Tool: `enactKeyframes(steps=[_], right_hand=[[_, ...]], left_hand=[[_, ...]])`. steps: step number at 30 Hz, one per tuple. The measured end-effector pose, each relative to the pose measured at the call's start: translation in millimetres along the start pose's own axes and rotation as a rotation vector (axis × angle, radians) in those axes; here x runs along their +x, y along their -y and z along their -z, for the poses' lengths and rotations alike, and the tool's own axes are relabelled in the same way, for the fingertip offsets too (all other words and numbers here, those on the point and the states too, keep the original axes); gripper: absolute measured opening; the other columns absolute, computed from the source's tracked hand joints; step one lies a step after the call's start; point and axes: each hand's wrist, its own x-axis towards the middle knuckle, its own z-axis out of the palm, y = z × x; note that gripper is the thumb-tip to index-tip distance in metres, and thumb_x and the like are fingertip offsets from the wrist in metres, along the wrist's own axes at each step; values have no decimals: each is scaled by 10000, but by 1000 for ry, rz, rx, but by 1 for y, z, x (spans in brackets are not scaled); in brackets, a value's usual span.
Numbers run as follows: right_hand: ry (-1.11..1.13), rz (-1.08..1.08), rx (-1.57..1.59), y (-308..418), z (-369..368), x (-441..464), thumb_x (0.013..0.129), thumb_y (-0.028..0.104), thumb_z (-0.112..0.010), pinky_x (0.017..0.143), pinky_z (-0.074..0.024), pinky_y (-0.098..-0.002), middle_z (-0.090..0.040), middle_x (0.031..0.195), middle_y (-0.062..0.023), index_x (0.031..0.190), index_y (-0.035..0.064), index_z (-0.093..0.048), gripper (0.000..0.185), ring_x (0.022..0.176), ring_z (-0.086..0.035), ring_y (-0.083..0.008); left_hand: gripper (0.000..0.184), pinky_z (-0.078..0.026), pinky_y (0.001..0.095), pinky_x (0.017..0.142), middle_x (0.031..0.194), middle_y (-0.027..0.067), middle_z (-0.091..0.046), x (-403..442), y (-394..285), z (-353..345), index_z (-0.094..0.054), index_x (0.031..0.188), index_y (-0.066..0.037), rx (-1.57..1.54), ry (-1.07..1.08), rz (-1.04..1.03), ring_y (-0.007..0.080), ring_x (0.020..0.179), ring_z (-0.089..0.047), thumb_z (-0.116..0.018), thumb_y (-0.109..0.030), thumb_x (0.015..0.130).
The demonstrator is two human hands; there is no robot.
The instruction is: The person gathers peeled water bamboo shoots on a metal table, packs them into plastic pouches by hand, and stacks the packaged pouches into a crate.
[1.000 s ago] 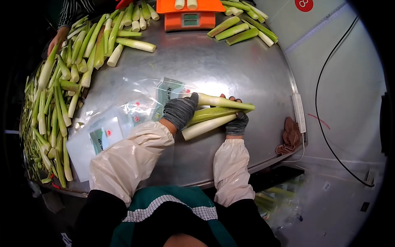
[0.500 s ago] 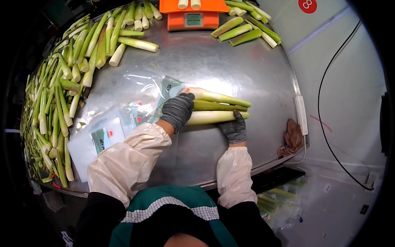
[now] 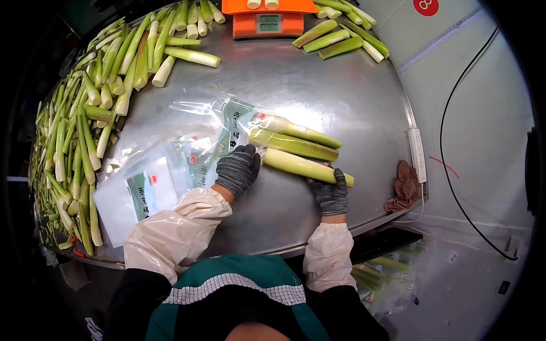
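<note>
My left hand (image 3: 238,169), in a grey knitted glove, is closed on the near edge of a clear printed plastic bag (image 3: 233,122). My gloved right hand (image 3: 331,193) grips the right end of the nearest water bamboo stalk (image 3: 301,165), its thumb and fingers around it. This stalk's pale left end is at the bag's mouth, beside my left fingers. Two more water bamboo stalks (image 3: 296,145) lie beyond it, their left ends inside the bag and their green tips sticking out to the right.
Several flat printed bags (image 3: 151,184) lie at left on the metal table (image 3: 364,113). A large pile of stalks (image 3: 85,125) lines the left side. An orange scale (image 3: 268,25) stands at the back, with other stalks (image 3: 341,45) to its right. A brown cloth (image 3: 405,186) and power strip (image 3: 417,154) are at the right edge.
The nearest stalk has swung toward me at its right end, away from the other two. My right hand moved nearer to me with it. My left hand shifted slightly left and nearer.
</note>
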Motion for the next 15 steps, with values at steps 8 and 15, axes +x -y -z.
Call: enactKeyframes(steps=[8, 15], right_hand=[[99, 52, 102, -6, 10, -6, 728, 184, -545, 836, -379, -495, -487, 1012, -147, 953, 20, -483, 286, 972, -446, -320], [205, 85, -69, -38, -4, -11, 734, 180, -536, 868, -343, -486, -480, 1014, -148, 976, -5, -466, 312, 995, -432, -307]], left_hand=[[141, -404, 436, 550, 686, 157, -529, 4, -6, 6, -477, 743, -59, 10, -30, 88, 335, 628, -519, -456, -198, 745], [102, -394, 404, 495, 629, 165, -507, -5, -24, 7, -464, 724, -55, -179, -114, -91, 340, 567, -507, -523, -135, 702]])
